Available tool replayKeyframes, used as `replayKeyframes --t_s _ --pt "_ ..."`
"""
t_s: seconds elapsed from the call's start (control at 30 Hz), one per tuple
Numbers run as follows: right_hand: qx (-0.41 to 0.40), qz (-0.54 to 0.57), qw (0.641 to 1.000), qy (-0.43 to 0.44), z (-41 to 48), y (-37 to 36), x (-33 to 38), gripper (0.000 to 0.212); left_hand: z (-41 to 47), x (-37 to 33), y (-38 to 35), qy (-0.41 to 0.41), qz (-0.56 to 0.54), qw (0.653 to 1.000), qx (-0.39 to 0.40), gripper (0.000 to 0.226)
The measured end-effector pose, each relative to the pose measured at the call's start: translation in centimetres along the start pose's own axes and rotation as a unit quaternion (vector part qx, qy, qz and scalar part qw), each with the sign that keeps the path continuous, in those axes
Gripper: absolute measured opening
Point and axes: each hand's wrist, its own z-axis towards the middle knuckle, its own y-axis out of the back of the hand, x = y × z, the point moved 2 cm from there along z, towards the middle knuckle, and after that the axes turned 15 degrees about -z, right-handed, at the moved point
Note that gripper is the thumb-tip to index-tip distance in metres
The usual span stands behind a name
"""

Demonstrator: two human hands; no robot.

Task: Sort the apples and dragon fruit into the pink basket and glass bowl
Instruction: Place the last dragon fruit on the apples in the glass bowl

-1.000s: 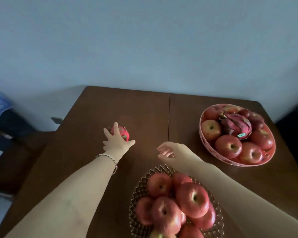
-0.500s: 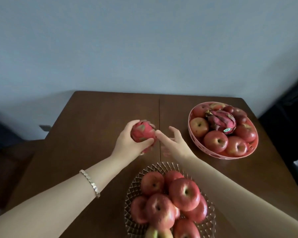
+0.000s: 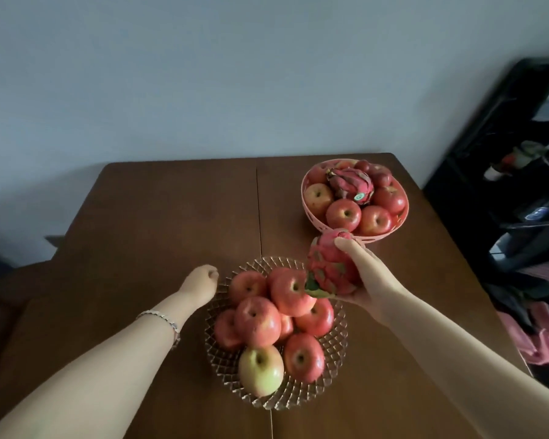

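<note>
My right hand (image 3: 366, 280) grips a pink dragon fruit (image 3: 328, 264), held in the air between the glass bowl (image 3: 335, 359) and the pink basket (image 3: 313, 217). The glass bowl near me is heaped with several red apples (image 3: 257, 321) and one greenish apple (image 3: 260, 370). The pink basket at the far right holds several apples (image 3: 343, 214) with another dragon fruit (image 3: 351, 185) on top. My left hand (image 3: 200, 283) rests curled and empty on the table just left of the glass bowl.
The brown wooden table (image 3: 159, 217) has a seam down its middle and bare surface on the left half. A dark shelf (image 3: 520, 153) with clutter stands beyond the right edge, with pink cloth (image 3: 539, 337) beside it.
The dragon fruit passed from my left hand to my right hand and moved right toward the pink basket. My left hand drew back and closed beside the glass bowl.
</note>
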Motion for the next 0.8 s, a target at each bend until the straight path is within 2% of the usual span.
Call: replayKeyframes --t_s 0.2,0.3,0.37,0.5,0.6,0.67,0.73,0.8 --pt "-0.028 -0.078 0.996 -0.015 -2.4 0.8 -2.4 0.043 -1.2 1.8 -2.2 0.024 -0.056 0.998 -0.022 0.023" --pt "-0.028 -0.099 0.995 -0.016 -3.2 0.7 -3.5 0.046 -2.4 2.1 -2.6 0.050 -0.018 0.997 -0.054 0.018" --pt "-0.033 -0.113 0.993 -0.017 -3.5 0.7 -4.1 0.052 -3.8 3.2 -3.1 0.088 -0.035 0.993 -0.075 0.018" --pt "-0.043 -0.151 0.988 -0.013 -3.5 0.8 -4.8 0.065 -7.6 5.7 -5.1 0.189 -0.177 0.965 -0.041 0.033" --pt "-0.049 -0.185 0.981 0.002 -3.1 0.8 -5.2 0.063 -9.8 6.7 -5.9 0.247 -0.229 0.942 -0.012 0.052" --pt "-0.039 -0.209 0.977 0.017 -2.8 0.4 -5.5 0.061 -10.9 5.9 -5.2 0.177 -0.143 0.973 -0.044 0.059" --pt "-0.028 -0.238 0.970 0.032 -2.5 -0.5 -5.9 0.061 -12.0 3.7 -4.2 0.005 -0.085 0.992 -0.096 0.058" --pt "-0.040 -0.285 0.957 0.034 -2.0 -1.2 -6.5 0.060 -13.1 1.3 -3.9 -0.163 -0.074 0.979 -0.101 0.052"
